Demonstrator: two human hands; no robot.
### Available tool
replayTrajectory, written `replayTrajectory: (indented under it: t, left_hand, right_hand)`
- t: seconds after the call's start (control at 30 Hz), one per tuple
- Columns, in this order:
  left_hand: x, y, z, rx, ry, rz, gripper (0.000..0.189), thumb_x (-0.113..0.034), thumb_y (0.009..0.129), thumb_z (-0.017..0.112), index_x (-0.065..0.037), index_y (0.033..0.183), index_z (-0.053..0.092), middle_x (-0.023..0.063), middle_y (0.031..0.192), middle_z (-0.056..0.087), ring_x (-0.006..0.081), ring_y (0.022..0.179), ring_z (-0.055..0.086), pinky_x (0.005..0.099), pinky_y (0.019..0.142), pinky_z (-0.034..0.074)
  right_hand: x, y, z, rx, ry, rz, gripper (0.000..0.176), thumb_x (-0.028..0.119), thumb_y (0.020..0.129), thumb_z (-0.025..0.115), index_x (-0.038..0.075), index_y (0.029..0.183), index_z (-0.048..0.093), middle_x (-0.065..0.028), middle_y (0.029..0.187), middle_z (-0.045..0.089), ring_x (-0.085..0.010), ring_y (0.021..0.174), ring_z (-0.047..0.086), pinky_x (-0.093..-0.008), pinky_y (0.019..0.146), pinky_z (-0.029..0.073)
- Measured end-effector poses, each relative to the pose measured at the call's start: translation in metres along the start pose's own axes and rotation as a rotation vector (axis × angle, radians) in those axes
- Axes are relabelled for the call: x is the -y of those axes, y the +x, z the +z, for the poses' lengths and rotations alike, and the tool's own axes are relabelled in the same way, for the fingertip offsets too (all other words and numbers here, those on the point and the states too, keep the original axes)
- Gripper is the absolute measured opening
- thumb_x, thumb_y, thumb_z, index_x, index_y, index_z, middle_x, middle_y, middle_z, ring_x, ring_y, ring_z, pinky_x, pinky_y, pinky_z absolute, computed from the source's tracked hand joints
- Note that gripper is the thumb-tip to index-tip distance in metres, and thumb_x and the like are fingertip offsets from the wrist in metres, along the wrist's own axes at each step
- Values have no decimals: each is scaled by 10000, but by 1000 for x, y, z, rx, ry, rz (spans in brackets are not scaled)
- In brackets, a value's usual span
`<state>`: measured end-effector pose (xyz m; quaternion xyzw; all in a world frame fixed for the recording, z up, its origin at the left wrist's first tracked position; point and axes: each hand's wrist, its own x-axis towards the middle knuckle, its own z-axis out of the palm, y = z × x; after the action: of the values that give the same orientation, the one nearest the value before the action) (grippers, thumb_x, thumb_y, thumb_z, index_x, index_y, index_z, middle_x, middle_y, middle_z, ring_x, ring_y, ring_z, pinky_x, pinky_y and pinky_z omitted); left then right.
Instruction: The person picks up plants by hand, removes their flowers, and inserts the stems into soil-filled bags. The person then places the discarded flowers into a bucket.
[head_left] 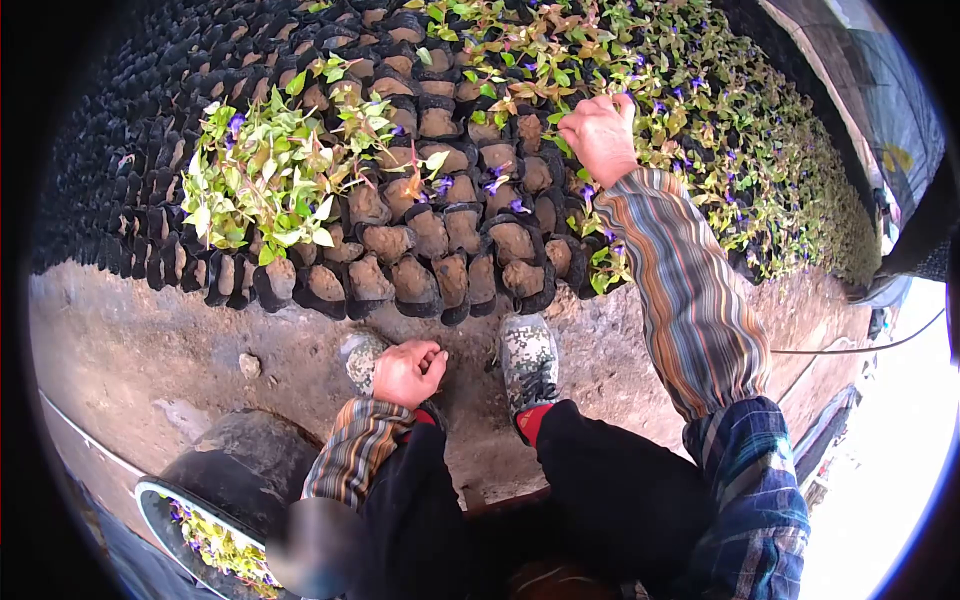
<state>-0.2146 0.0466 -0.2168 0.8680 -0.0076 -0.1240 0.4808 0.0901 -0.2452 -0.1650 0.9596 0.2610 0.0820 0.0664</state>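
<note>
My right hand reaches out over the bed, fingers bent and drawn together at the edge of the leafy seedlings with purple flowers. Whatever its fingertips pinch is hidden behind the hand. Low in front of my knees, above one shoe, my left hand is curled into a loose fist; its inside is out of sight. Between the hands lie rows of soil-filled black nursery pots, several with no plant in them. A heap of loose green seedlings rests on the pots to the left.
A black bucket lies tilted at lower left, with flowering plants inside. My camouflage-patterned shoe stands on bare ground close to the pots. Dark sheeting borders the bed at right, and a thin cable runs below it.
</note>
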Motion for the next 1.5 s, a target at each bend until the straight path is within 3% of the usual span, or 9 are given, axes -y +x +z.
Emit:
replayTrajectory:
  t: [0.67,0.8,0.93,1.03,1.2,1.33,1.4,1.47,1.5]
  left_hand:
    - [-1,2,-3,9,41,17,109,-167,797,702,-61,783,683,87,702,665,236,594,645,347,584,506]
    - [1,2,-2,-32,37,55,131,-199,816,683,-82,759,675,78,653,640,251,584,636,357,563,502]
    - [8,-2,2,-66,76,103,181,-250,833,646,-85,758,649,94,705,645,316,648,633,420,578,502]
    - [16,-7,12,-82,79,52,189,-255,801,661,-93,716,614,104,684,626,330,646,623,439,569,490]
    - [26,-7,20,-45,93,24,195,-275,808,650,-94,744,620,103,744,643,334,701,632,441,600,501]
    - [23,-6,18,-1,100,-4,196,-283,813,640,-93,769,626,113,754,646,343,716,634,453,612,502]
    - [22,-7,16,8,130,1,193,-282,815,636,-94,777,627,116,755,648,345,719,637,458,611,503]
    - [23,-10,16,-20,150,50,181,-276,792,648,-95,799,630,117,780,642,351,746,625,454,664,491]
    - [23,-13,17,-49,180,80,178,-274,783,654,-99,814,638,110,798,641,342,768,622,443,695,483]
  right_hand:
    - [27,14,33,167,-113,-55,75,159,756,692,126,823,698,-10,863,573,-214,1019,516,-492,1044,274]
    - [80,39,-9,-223,270,-90,166,189,746,726,133,896,684,-15,930,590,-238,1028,521,-458,943,327]
    - [168,78,-19,-120,611,-110,141,254,801,698,117,821,675,-27,779,614,-235,805,588,-392,787,377]
    - [205,103,-6,192,504,70,314,289,751,718,60,958,660,-138,928,680,-310,916,637,-437,819,411]
    - [198,99,4,150,617,93,248,179,726,726,14,906,681,-168,909,675,-344,824,649,-432,688,486]
    - [174,68,-21,428,1171,67,257,137,712,736,-39,888,672,-193,762,651,-349,738,642,-443,659,481]
    - [159,39,-38,177,416,-150,242,105,686,738,-25,881,679,-196,757,649,-364,728,636,-447,648,482]
    - [154,23,-66,484,782,110,198,85,694,722,-1,867,680,-199,818,641,-382,799,632,-473,686,491]
    - [151,7,-64,302,609,14,191,86,700,720,1,867,681,-188,801,638,-366,768,632,-454,675,492]
